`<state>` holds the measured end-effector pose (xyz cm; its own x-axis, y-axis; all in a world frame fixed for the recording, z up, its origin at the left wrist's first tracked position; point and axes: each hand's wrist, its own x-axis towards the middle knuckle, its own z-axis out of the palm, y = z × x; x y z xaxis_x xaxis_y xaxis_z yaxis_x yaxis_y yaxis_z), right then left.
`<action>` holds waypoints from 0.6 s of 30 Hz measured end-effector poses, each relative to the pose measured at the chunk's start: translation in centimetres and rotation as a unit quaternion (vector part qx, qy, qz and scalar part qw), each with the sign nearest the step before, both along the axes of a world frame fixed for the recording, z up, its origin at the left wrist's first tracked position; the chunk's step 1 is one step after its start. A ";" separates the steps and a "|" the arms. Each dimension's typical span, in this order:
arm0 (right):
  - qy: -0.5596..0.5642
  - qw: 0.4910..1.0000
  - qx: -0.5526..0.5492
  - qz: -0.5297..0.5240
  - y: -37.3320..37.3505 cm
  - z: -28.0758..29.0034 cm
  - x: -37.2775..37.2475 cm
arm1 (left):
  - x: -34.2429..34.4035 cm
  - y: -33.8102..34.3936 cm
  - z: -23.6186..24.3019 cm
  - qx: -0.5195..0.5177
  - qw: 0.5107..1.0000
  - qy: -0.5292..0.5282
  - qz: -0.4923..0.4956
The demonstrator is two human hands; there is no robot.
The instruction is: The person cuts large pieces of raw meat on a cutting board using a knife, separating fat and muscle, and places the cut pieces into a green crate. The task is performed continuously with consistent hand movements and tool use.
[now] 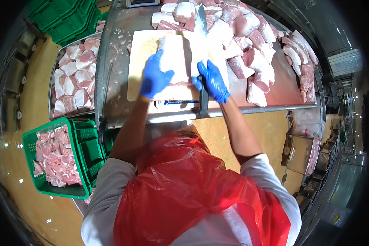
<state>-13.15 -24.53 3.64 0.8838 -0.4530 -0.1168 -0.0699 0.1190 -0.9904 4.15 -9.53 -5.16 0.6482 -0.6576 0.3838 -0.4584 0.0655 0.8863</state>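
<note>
A slab of pale meat (175, 57) lies on the white cutting board (137, 65) at the table's near edge. My left hand (155, 76), in a blue glove, rests against the slab's left side with its fingers stretched and thumb apart. In my blue-gloved right hand (212, 82) is a large knife (201, 24). Its black handle shows below my fingers, and the blade points away from me, past the board's far edge. The blade lies to the right of the slab; glare hides part of it. Whether it touches the board I cannot tell.
Many cut meat pieces (250, 53) are heaped beyond and right of the board on the metal table (119, 53). A metal tray (51, 96) of chunks stands left. Below it is a green crate (84, 172) of trimmings. Stacked green crates (69, 20) stand far left, a scale (142, 3) at the back.
</note>
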 end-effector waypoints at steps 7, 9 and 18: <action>0.072 0.997 0.015 -0.016 0.9 0.8 -5.0 | 4.1 4.4 1.0 0.087 0.966 -0.181 0.164; 0.150 0.982 -0.109 -0.025 -0.6 0.7 -6.5 | -1.4 3.7 3.1 -0.146 0.954 -0.217 0.148; 0.061 0.819 -0.552 0.145 0.7 0.9 0.6 | -9.9 1.7 2.2 0.029 0.942 -0.253 0.218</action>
